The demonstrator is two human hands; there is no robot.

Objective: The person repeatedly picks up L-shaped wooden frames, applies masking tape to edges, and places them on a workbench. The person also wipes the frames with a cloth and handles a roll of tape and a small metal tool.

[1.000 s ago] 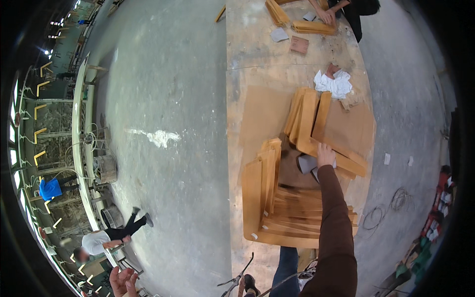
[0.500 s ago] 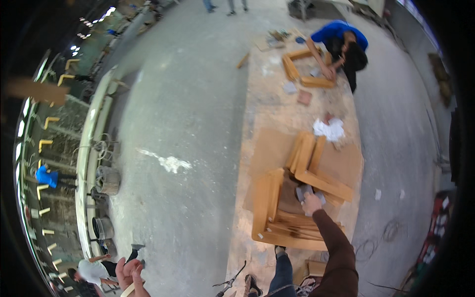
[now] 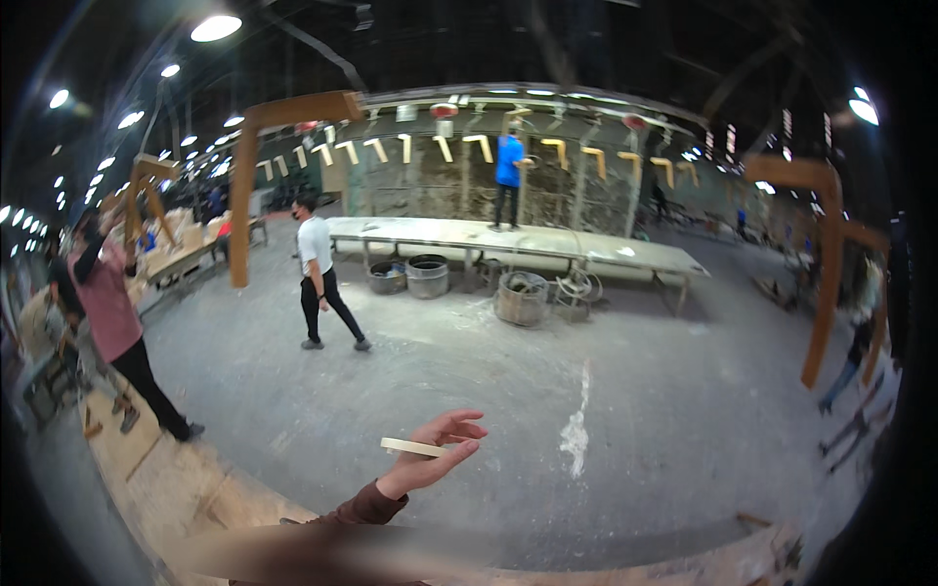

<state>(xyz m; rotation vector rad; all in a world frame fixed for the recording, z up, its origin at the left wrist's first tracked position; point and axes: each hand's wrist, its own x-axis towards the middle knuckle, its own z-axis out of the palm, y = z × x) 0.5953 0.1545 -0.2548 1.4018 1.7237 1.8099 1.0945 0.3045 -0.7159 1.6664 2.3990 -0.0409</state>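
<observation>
My left hand [image 3: 430,457] reaches out over the grey floor at the lower middle, its brown-sleeved forearm coming in from the lower left. A thin cream ring [image 3: 410,446], looking like a roll of masking tape, sits across the hand at the thumb. The fingers are bent and partly apart around it. Along the lower edge, close in front of the forearm, lies a smeared brownish shape [image 3: 322,555] that is too blurred to name. My right hand does not show.
Angled wooden frames hang at the left [image 3: 244,186] and right [image 3: 831,254]. A long pale bench [image 3: 449,232] crosses the back, with buckets [image 3: 523,298] below. One person in white [image 3: 315,244] walks; another in pink [image 3: 107,303] stands left. A wooden worktop [image 3: 166,479] edges the lower left.
The view has swung left and up, away from the worktop with wooden frames. My right hand, earlier on a grey item there, has left view. My left hand now extends at the lower middle.
</observation>
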